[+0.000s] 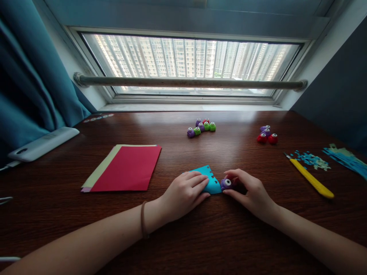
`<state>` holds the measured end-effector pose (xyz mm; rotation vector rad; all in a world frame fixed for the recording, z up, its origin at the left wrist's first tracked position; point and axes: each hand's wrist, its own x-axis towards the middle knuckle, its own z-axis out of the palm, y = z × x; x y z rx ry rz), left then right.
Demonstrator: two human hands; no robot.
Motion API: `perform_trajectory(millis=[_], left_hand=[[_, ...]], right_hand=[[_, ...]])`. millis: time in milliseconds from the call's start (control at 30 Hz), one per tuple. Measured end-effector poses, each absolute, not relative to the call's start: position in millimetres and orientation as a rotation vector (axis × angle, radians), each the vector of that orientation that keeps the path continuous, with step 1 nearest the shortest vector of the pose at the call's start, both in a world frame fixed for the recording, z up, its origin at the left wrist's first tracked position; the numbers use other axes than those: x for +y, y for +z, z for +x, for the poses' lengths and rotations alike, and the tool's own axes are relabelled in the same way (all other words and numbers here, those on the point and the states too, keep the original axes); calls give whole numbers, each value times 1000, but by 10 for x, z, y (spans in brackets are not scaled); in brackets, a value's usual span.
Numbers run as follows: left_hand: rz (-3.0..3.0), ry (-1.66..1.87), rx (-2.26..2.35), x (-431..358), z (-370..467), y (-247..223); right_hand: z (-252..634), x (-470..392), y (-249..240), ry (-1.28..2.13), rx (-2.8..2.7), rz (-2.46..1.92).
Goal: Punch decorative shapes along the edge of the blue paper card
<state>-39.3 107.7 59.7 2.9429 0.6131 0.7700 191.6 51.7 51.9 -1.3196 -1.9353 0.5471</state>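
On the dark wooden table (200, 236) my left hand (185, 193) lies flat on a folded turquoise paper (210, 179), pinning it down. Small shapes are cut out along the paper's right edge. My right hand (249, 191) grips a small purple paper punch (226, 184) set against the paper's right corner. The two hands almost touch at the paper.
A stack of red and pale sheets (126, 168) lies to the left. Purple and green punches (201, 127) sit at the back, purple and red ones (267, 135) to their right. A yellow utility knife (311, 178), turquoise scraps (311, 159) and paper strips (346, 158) lie right; a white device (43, 143) left.
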Motion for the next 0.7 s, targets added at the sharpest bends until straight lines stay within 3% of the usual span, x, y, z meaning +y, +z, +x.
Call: perform_trajectory(millis=[700], left_hand=[[2939,760,604,1078,-397,584]], right_hand=[[1888,501,543,712,-1807,-1262]])
